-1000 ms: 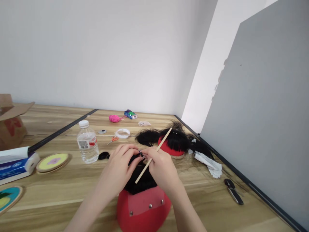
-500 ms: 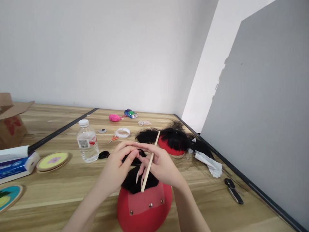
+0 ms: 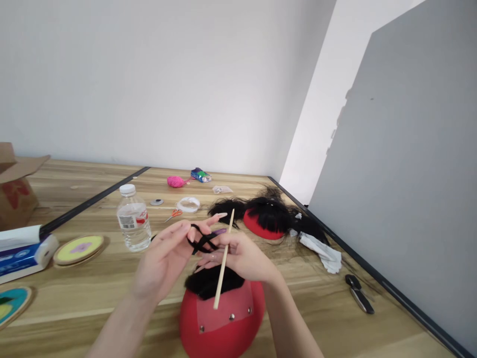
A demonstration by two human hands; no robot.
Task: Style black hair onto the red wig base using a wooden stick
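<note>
A red dome [image 3: 223, 333] stands at the near edge, with a pinned translucent strip and a tuft of black hair [image 3: 212, 282] on it. Above it, a twisted black band or strand [image 3: 203, 242] stretches between my hands. My left hand [image 3: 166, 256] has it looped around its fingers. My right hand [image 3: 236, 253] grips a pale wooden stick [image 3: 222, 273], which slants across its fingers, and touches the black strand too. A small purple thing [image 3: 219, 231] shows at the right fingertips; what it is, I cannot make out.
A water bottle [image 3: 134, 219], orange scissors [image 3: 174, 215] and a clear roll [image 3: 188, 204] stand or lie left of centre. Behind my right hand is another red form [image 3: 263, 226] with black hair. White tissue [image 3: 321, 252] and a black-handled tool [image 3: 359, 293] lie right.
My hands have drawn slightly apart, and the black strand between them now shows looped and crossed. The stick has shifted a little left and down with my right hand.
</note>
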